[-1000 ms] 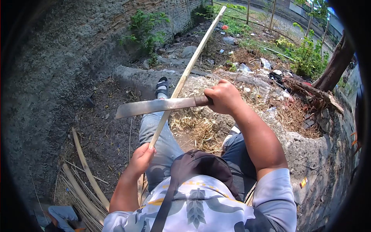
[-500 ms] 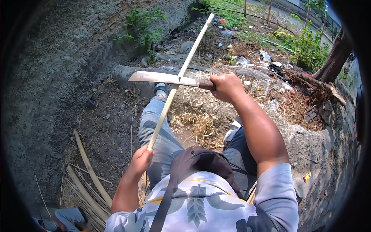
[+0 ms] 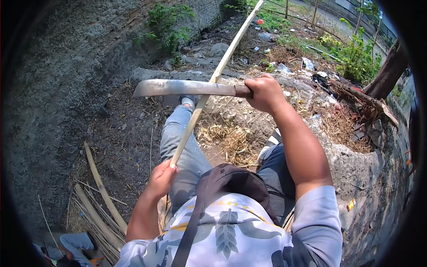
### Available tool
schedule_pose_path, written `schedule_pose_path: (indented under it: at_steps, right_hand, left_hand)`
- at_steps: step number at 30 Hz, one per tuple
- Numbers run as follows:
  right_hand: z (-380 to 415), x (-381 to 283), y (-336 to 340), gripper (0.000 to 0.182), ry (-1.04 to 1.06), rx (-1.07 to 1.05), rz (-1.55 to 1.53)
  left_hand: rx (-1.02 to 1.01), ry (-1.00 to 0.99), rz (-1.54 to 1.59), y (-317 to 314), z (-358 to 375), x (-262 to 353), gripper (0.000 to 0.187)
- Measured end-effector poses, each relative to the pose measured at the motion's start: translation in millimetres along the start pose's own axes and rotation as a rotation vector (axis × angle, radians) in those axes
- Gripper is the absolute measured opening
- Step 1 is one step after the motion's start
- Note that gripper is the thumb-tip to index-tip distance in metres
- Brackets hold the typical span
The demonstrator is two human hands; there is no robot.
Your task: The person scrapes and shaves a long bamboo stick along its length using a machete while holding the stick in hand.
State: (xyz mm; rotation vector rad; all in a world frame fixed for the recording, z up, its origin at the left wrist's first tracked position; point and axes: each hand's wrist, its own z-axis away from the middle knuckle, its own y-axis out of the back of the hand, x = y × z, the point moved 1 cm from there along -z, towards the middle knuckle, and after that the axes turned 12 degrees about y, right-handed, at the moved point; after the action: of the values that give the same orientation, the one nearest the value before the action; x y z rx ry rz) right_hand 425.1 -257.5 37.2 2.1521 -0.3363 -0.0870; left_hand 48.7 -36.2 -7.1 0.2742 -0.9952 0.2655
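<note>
My left hand is closed around the near end of a long pale wooden strip. The strip slants up and away to the right, past my left knee. In my right hand is the dark handle of a machete. Its broad, worn blade points left and crosses over the strip, hiding a short stretch of it. Below the blade are my left leg in jeans and a sandal.
Bent poles and thin strips lie at the lower left, near another person's leg. Dry shavings cover the ground between my feet. A rough wall runs along the left; a tree trunk and litter are at the right.
The machete blade has risen slightly along the strip and turned to show more of its flat side. The strip's far end now reaches higher in view. Both hands keep their hold.
</note>
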Motion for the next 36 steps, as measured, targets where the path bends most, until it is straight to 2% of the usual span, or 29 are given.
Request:
schedule_pose_path:
  at_steps: [1,3,7,11,14,16,18,20,21,22,24,27,30,31,33,36]
  right_hand:
    - [4,15,-1,0.012,-0.233,-0.027,-0.108]
    - [7,15,5,0.013,-0.285,-0.103,-0.112]
    - [7,6,14,0.014,-0.226,-0.186,-0.028]
    - [11,4,6,0.016,-0.136,-0.144,-0.045]
    - [4,-8,-2,0.016,0.007,-0.228,-0.121]
    - [1,-26,-7,0.017,0.124,-0.178,-0.206]
    - [-5,-38,2,0.011,0.203,-0.232,-0.161]
    - [-2,-20,2,0.010,0.220,-0.121,-0.076]
    - [5,-1,1,0.008,0.120,-0.149,-0.069]
    - [14,17,-3,0.010,-0.068,-0.130,-0.023]
    - [28,39,-10,0.014,-0.136,-0.119,-0.032]
    - [24,25,-1,0.015,-0.104,-0.241,0.016]
    - [16,2,-2,0.016,-0.088,-0.175,0.015]
    - [16,-6,-3,0.015,-0.062,-0.213,-0.006]
    - [5,-18,-3,0.013,0.011,-0.271,-0.036]
    - [-5,-45,-10,0.012,0.203,-0.237,-0.061]
  left_hand:
    - [-0.002,-0.007,0.003,-4,10,12,0.018]
    - [0.004,-0.012,0.003,-5,13,19,0.017]
    - [0.001,0.041,0.041,-6,3,13,0.015]
    - [-0.007,0.088,0.066,-9,6,3,0.019]
    - [0.011,0.053,0.073,-9,0,2,0.023]
    - [0.025,0.042,0.068,-9,-2,5,0.025]
    - [0.045,0.051,0.040,-12,-2,10,0.028]
    - [0.010,0.055,0.039,-6,3,10,0.028]
    - [-0.004,0.057,0.044,-2,7,9,0.028]
    - [-0.003,0.031,-0.006,2,7,5,0.027]
    - [0.011,-0.029,-0.107,12,7,-2,0.026]
    - [0.008,0.076,0.004,12,9,-15,0.025]
    - [0.007,0.117,0.094,8,9,-11,0.025]
    - [0.019,0.126,0.119,4,12,-9,0.025]
    - [0.025,0.125,0.086,-2,12,2,0.025]
    - [0.032,0.098,0.079,-1,1,3,0.023]
